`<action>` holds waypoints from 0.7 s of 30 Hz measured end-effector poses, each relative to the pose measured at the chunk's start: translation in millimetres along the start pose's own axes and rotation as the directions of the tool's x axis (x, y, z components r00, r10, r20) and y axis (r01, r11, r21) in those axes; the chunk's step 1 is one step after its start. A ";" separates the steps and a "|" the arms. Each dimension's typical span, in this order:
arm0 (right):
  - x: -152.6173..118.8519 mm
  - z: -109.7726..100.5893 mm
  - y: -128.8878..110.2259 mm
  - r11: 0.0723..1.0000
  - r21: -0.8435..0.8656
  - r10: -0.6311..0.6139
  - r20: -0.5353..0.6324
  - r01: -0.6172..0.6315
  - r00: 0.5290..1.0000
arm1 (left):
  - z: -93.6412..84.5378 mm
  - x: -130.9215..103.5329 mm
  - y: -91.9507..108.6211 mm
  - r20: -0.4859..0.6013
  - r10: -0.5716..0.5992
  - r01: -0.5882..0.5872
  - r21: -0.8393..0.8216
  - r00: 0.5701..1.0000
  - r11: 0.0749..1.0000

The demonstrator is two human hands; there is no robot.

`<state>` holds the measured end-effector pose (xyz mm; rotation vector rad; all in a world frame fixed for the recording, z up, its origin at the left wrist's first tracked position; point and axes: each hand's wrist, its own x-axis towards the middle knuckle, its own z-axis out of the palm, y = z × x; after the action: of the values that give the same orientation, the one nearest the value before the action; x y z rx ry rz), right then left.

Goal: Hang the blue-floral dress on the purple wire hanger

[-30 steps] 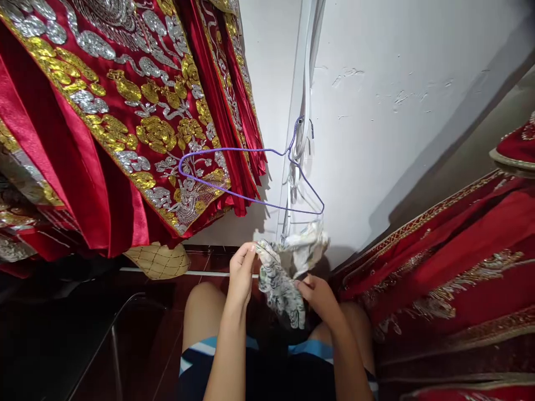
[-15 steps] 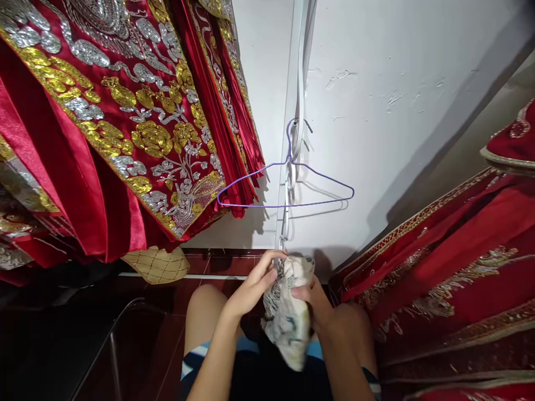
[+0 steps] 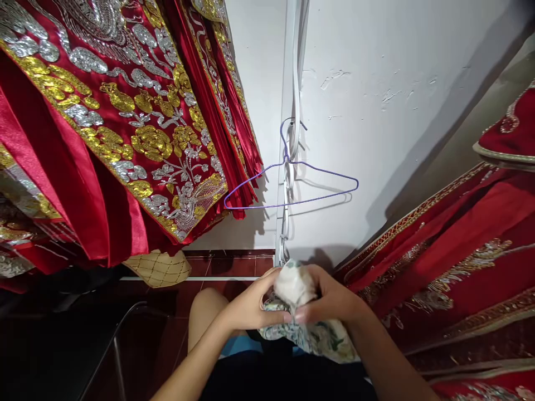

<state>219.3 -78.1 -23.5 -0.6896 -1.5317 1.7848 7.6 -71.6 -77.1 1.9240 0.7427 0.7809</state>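
Observation:
A bunched piece of white cloth with a blue-green print [image 3: 295, 283] is held above my lap, with its lower part spreading to the right. My left hand [image 3: 254, 306] grips it from the left, thumb across the front. From the right, my right hand [image 3: 334, 301] grips the same cloth, its thumb tip close to the left thumb. What kind of cloth item it is does not show; the fingers behind it are partly hidden. Beyond my hands a bare purple wire hanger [image 3: 288, 206] hangs on the white cord [image 3: 296, 83] along the wall.
Red garments with gold and silver embroidery [image 3: 154, 139] hang at the left. More red embroidered cloth [image 3: 460, 250] hangs close on the right. A black seat with a metal frame [image 3: 117, 351] stands at lower left, near a beige quilted item [image 3: 161, 269]. The floor is dark red tile.
Both hands have come together around the cloth, thumbs now nearly meeting. Its lower end has swung from hanging down to spreading rightward. The view has shifted slightly.

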 end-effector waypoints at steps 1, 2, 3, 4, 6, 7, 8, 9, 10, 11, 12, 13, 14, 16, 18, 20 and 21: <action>2.2 4.0 2.4 1.000 -0.022 -0.011 0.077 0.013 0.997 | 1.8 0.3 6.1 0.005 -0.008 0.008 0.006 1.000 1.000; 3.6 6.4 4.0 0.999 -0.034 -0.019 0.126 0.024 0.992 | 3.8 0.4 10.7 0.023 -0.023 0.023 0.012 0.999 1.000; 4.4 6.7 4.6 0.999 -0.039 -0.027 0.142 0.033 0.989 | 5.8 0.0 13.8 0.042 -0.038 0.037 0.017 0.998 0.999; 4.6 5.0 4.1 0.998 -0.044 -0.035 0.134 0.042 0.990 | 7.1 -0.7 15.1 0.061 -0.049 0.048 0.019 0.997 0.999; 4.4 -4.0 0.0 0.994 -0.085 -0.061 0.080 0.068 0.995 | 7.0 -3.2 12.9 0.105 -0.065 0.063 0.019 0.992 0.998; 4.7 -10.7 -3.3 0.987 -0.127 -0.096 0.032 0.099 0.995 | 5.0 -4.7 9.7 0.128 -0.077 0.074 0.026 0.989 0.997; 5.4 -18.4 -7.1 0.972 -0.191 -0.146 -0.026 0.139 0.989 | 1.7 -6.2 5.6 0.148 -0.097 0.091 0.044 0.984 0.995; 6.9 -26.8 -11.1 0.944 -0.279 -0.209 -0.093 0.176 0.973 | -3.0 -7.7 0.8 0.161 -0.118 0.107 0.073 0.980 0.992; 9.2 -35.6 -15.1 0.903 -0.381 -0.280 -0.170 0.199 0.945 | -8.9 -8.9 -4.2 0.158 -0.135 0.118 0.113 0.978 0.986; 12.1 -44.4 -19.0 0.854 -0.480 -0.350 -0.247 0.199 0.904 | -15.9 -9.7 -9.0 0.132 -0.145 0.124 0.157 0.981 0.980; 15.4 -52.9 -22.3 0.812 -0.559 -0.401 -0.321 0.170 0.858 | -23.8 -10.0 -13.4 0.085 -0.144 0.126 0.195 0.986 0.973; 19.1 -60.7 -25.1 0.783 -0.610 -0.433 -0.394 0.122 0.811 | -32.2 -9.7 -17.1 0.020 -0.134 0.126 0.226 0.991 0.966; 22.9 -67.5 -27.0 0.770 -0.634 -0.456 -0.464 0.074 0.760 | -41.1 -8.6 -19.9 -0.062 -0.112 0.124 0.250 0.992 0.960; 30.4 -77.6 -28.0 0.768 -0.640 -0.494 -0.565 0.027 0.661 | -58.9 -4.7 -22.6 -0.246 -0.037 0.113 0.301 0.969 0.947; 38.2 -83.7 -25.7 0.767 -0.639 -0.533 -0.595 0.047 0.602 | -74.9 0.9 -20.9 -0.382 0.054 0.098 0.367 0.922 0.925; 47.3 -88.4 -21.5 0.758 -0.646 -0.558 -0.570 0.090 0.603 | -87.3 6.5 -14.9 -0.451 0.089 0.111 0.397 0.888 0.911; 52.7 -91.2 -19.4 0.757 -0.646 -0.556 -0.556 0.099 0.618 | -91.9 8.8 -10.8 -0.466 0.073 0.129 0.386 0.882 0.913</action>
<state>258.4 21.5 -17.9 -1.1237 -1.4479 0.5702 -59.1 -13.4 -48.7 2.0997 1.3196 1.1740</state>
